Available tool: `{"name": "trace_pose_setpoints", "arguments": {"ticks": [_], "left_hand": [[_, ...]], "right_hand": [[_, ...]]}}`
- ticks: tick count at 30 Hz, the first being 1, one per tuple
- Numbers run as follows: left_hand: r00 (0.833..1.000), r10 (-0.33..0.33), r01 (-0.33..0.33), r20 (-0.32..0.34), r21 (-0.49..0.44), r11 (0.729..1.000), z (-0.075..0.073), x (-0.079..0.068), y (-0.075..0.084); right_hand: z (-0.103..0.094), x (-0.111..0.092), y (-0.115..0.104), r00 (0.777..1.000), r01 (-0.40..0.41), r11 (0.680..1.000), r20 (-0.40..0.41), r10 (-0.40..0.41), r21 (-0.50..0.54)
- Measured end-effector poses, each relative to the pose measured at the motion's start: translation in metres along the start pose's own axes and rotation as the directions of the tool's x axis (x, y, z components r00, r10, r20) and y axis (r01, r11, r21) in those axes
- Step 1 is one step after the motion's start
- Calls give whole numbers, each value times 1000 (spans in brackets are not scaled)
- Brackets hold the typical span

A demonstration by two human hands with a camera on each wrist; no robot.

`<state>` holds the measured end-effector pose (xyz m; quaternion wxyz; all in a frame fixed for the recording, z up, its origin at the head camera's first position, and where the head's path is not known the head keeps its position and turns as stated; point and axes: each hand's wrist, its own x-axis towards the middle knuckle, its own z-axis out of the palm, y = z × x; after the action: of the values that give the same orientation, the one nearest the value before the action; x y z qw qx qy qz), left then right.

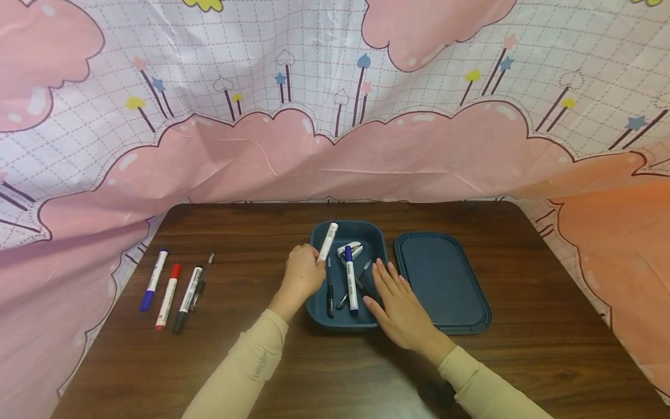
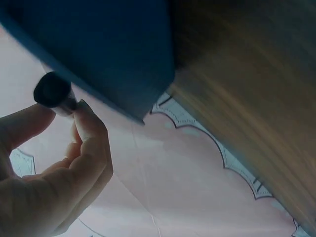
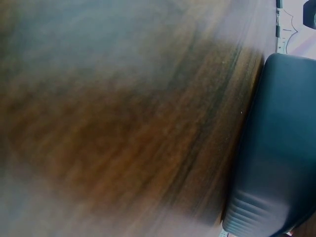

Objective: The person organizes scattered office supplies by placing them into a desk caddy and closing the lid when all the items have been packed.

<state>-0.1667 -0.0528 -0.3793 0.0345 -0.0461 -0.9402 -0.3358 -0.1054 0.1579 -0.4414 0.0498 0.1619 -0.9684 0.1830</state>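
My left hand [image 1: 303, 276] pinches a white marker [image 1: 328, 241] over the left side of a dark blue box [image 1: 313, 311]. In the left wrist view, the marker's dark end [image 2: 53, 91] shows between thumb and fingers. Fingers extended, my right hand [image 1: 402, 317] lies at the box's right rim. Inside the box are a blue-capped white marker [image 1: 352, 288], a black pen [image 1: 330, 291], a small white item [image 1: 357, 250] of unclear kind and other crossed pens, partly covered. The right wrist view shows the box's outer wall [image 3: 281, 148] but not the hand.
A dark blue lid [image 1: 439, 279] lies flat on the brown table [image 1: 523, 302], right of the box. At the left are a blue marker [image 1: 154, 280], a red marker [image 1: 168, 297], a black marker [image 1: 187, 299] and a slim pen [image 1: 203, 282]. A patterned curtain [image 1: 335, 157] hangs behind.
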Motion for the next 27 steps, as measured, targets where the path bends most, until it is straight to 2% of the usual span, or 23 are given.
{"name": "trace_pose_setpoints", "arguments": {"ticks": [7,18,27], "left_hand": [[999,-24,24,46,9,1000,14,-4,4],[998,4,-8,68,70,998,35,-8,7],[996,-33,30,84,42,999,46,-12,5]], "right_hand": [[1,1,0,1000,1,1000,-5,-1,-9],[1,2,1,1000,8,1000,3,-8,-14],[0,1,0,1000,0,1000,7,0,-10]]}}
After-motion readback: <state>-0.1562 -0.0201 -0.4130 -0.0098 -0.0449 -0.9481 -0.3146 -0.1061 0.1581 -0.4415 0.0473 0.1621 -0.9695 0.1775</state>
